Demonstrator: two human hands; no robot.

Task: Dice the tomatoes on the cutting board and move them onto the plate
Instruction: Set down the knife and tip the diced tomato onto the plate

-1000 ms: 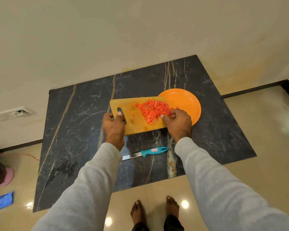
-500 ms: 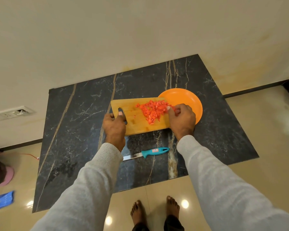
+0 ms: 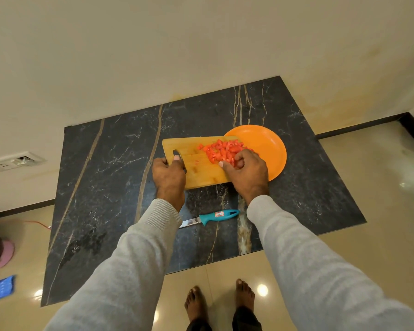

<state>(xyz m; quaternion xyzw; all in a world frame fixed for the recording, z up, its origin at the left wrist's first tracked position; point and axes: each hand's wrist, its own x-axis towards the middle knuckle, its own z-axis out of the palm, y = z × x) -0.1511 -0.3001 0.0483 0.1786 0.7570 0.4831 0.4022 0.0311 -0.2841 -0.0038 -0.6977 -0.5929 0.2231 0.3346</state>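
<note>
A wooden cutting board [image 3: 196, 173] lies on the black marble counter, its right end over the left rim of the orange plate [image 3: 271, 145]. A pile of red diced tomatoes [image 3: 221, 149] sits on the board's right end, at the plate's edge. My left hand [image 3: 169, 175] grips the board's handle end, one fingertip showing through the handle slot. My right hand [image 3: 247, 172] is on the near side of the pile, with fingers and thumb curled against the pieces. It hides part of the pile and of the plate.
A knife with a teal handle [image 3: 215, 215] lies on the black marble counter [image 3: 110, 187], near its front edge between my forearms. The wall rises right behind the counter. My bare feet stand on the glossy floor below.
My right hand went from the board's near right edge up beside the pile, then came back left, fingers curling into the tomatoes. My left hand kept its grip on the handle.
</note>
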